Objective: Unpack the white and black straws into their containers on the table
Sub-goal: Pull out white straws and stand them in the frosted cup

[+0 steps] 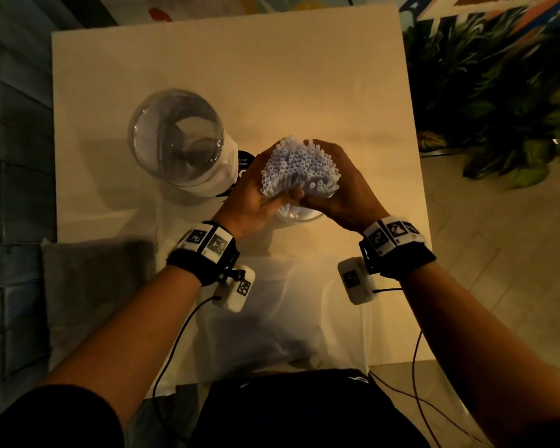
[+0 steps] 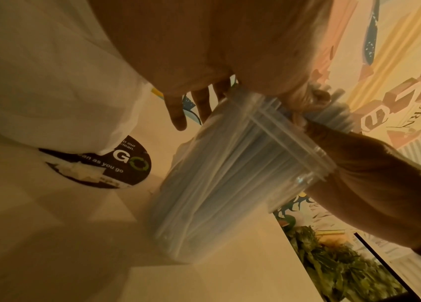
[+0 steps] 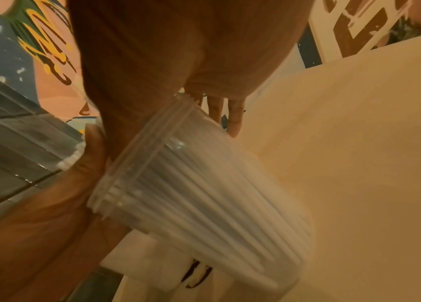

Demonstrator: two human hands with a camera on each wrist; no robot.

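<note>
From the head camera, we hold a thick bundle of white straws (image 1: 299, 168) upright between both hands over the middle of the white table (image 1: 337, 92). Our left hand (image 1: 256, 192) wraps the bundle's left side with fingers curled round its far edge, and our right hand (image 1: 340, 185) cups the right side, thumb across the near face. The open straw ends fan out above the fingers. Just below our hands the rim of a clear cup (image 1: 299, 217) shows, and the straws run down into it. To the left stands a clear empty container (image 1: 177, 139) wrapped low in white plastic, next to a black round sticker (image 1: 244, 163).

From the left wrist camera, the clear cup (image 2: 232, 179) stands on the table, full of white straws (image 2: 219, 183). Our left fingers (image 2: 178, 114) reach down beside the cup's upper part, slightly spread; the right hand (image 2: 309, 106) grips the straws above the rim.

From the right wrist camera, the cup (image 3: 198, 196) leans across the picture with the straws (image 3: 217, 208) packed inside. Our right fingers (image 3: 235, 120) lie close together past the rim, and the left hand (image 3: 85, 163) presses the straws from the other side.
</note>
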